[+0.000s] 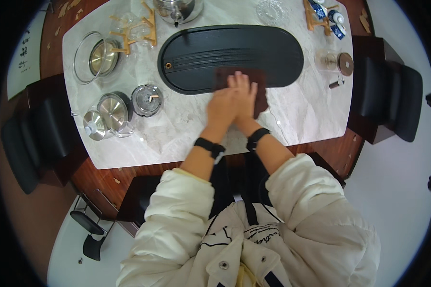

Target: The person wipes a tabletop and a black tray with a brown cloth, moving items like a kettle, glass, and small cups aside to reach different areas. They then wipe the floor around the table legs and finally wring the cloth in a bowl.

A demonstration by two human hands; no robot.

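Note:
A dark brown cloth (260,102) lies partly over the near edge of a black oval tea tray (233,46) and partly on the marble-patterned tabletop (186,125). My right hand (245,95) rests on the cloth with its fingers stretched out towards the tray. Beside and partly over it is my left hand (221,107), its fingers reaching across the back of the right. Whether either hand grips the cloth cannot be told. Each wrist wears a black band.
On the left stand a glass bowl (76,64), a glass kettle (112,111), a glass ashtray (146,101) and a wooden cup rack (152,30). A metal pot (179,9) is behind the tray. At right are a cup rack (310,21) and a lidded jar (345,64). Chairs flank the table.

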